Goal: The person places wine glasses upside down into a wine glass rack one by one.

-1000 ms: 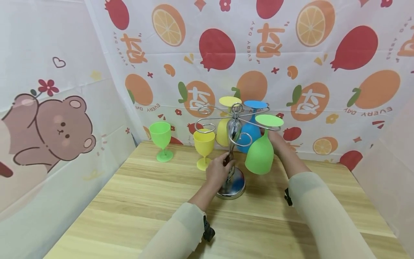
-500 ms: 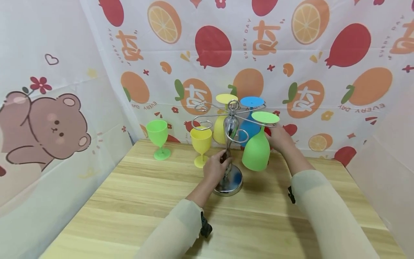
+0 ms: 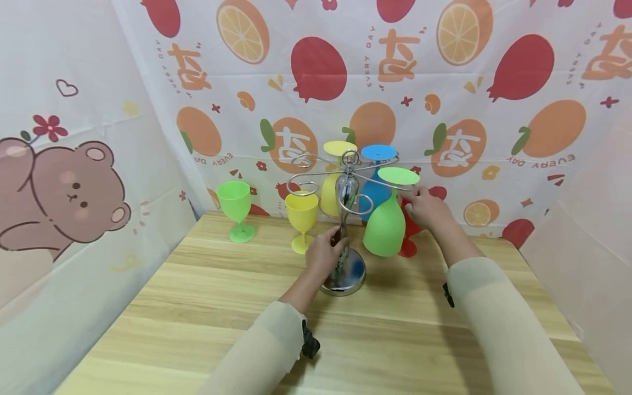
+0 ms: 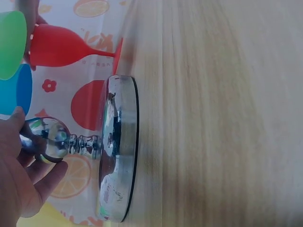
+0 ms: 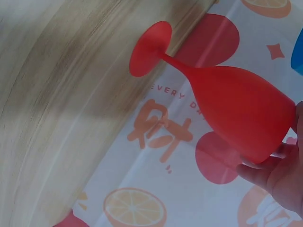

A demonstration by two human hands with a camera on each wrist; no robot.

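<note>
My left hand (image 3: 323, 253) grips the slim stem of a shiny metal goblet rack (image 3: 344, 269), just above its round base. With my right hand (image 3: 428, 208) I hold a red goblet (image 5: 236, 104) by the rim end of its bowl. The red goblet is upright, its foot close to the tabletop; whether it touches cannot be told. In the head view it is partly hidden behind a green goblet (image 3: 385, 230). That green goblet, a blue goblet (image 3: 376, 192) and a yellow goblet (image 3: 329, 195) hang upside down by their feet from the rack's wire loops.
To the left of the rack, a second yellow goblet (image 3: 302, 213) and a second green goblet (image 3: 235, 202) stand upright on the wooden table (image 3: 207, 307). A fruit-print cloth (image 3: 316, 71) hangs behind the table's back edge. Two looped rack arms (image 3: 303, 189) on the near left carry nothing.
My right hand has moved out to the right from behind the hanging green goblet, and the red goblet now shows. My left hand keeps its grip on the rack. The head view has shifted slightly right.
</note>
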